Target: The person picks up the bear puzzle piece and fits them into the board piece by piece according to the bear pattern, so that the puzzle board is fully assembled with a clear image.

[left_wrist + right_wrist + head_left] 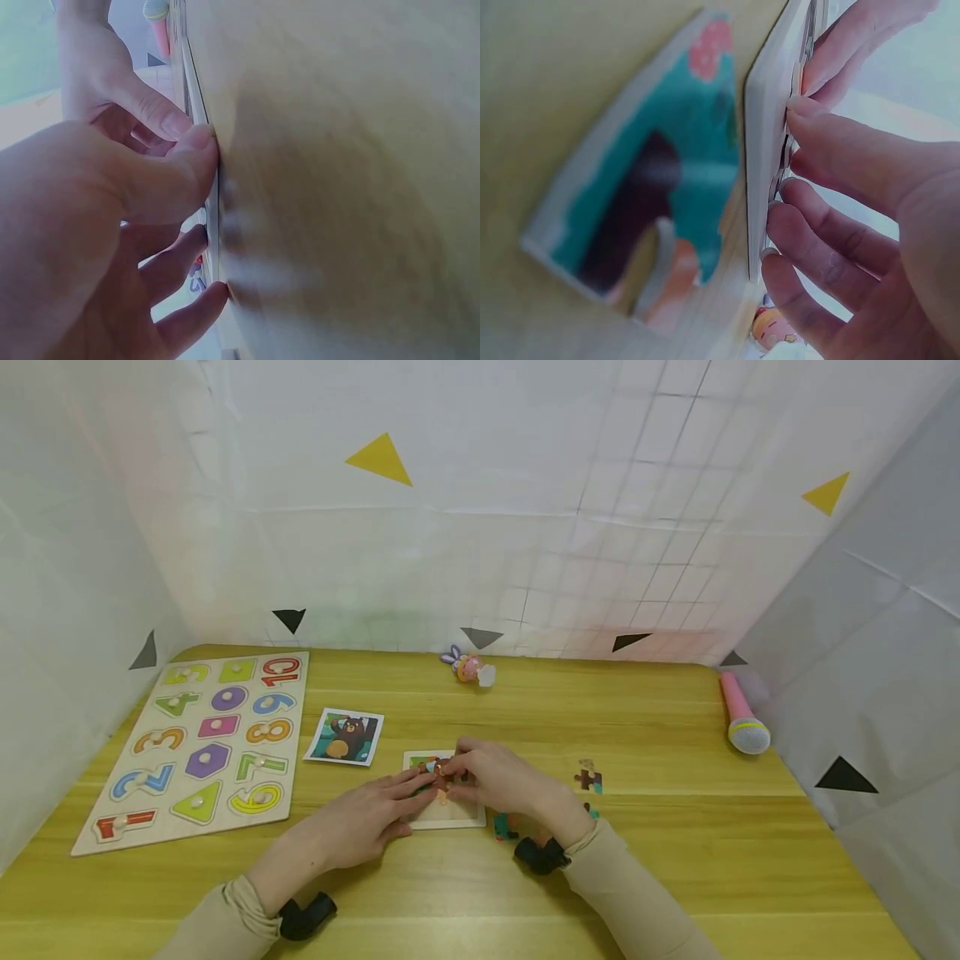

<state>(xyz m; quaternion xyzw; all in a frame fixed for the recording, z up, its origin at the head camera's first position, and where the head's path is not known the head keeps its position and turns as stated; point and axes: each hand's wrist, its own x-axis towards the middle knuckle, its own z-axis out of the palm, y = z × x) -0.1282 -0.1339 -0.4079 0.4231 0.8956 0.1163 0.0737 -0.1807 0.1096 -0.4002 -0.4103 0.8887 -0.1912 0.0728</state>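
Observation:
A small jigsaw tray [450,825] with a pale rim lies between both hands, partly covered by them. My left hand [360,818] rests at its left side, fingers stretched over the pieces and thumb by the near edge. With curled fingertips and thumb, my right hand [498,777] pinches a brown bear puzzle piece [441,767] low in the tray. Right of the tray lie loose puzzle pieces [504,827], partly under the right wrist. One teal and dark brown piece [652,195] looms large in the right wrist view.
A bear picture card [345,737] lies left of the tray. Farther left is a wooden number-and-shape board [189,714] with knobs. More loose pieces [588,777] lie to the right. A bunny-eared figurine [471,668] lies at the back, a pink toy microphone [742,714] at the right edge.

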